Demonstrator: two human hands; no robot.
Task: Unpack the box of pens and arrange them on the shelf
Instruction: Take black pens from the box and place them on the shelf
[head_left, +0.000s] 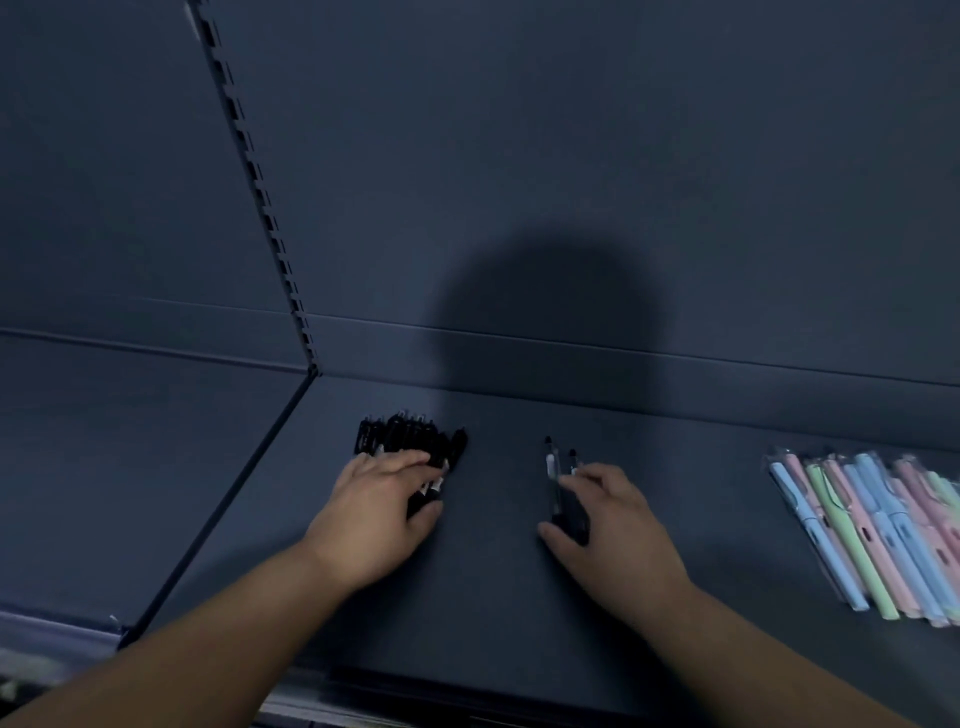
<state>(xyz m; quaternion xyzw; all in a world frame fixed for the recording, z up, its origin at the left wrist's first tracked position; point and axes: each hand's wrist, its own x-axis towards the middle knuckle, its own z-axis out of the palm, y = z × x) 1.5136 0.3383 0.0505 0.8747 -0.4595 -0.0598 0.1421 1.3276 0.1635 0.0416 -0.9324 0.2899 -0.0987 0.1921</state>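
Black pens (410, 436) | axes front-to-back | left hand (379, 504) atop, right hand (608, 514) gripping

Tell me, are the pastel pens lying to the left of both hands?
No, the pastel pens lie on the shelf to the right of the right hand.

Your tally: bunched black pens (405, 434), roughly eight; separate black pens (550, 460), two showing; pastel pens (854, 525), about nine in view.
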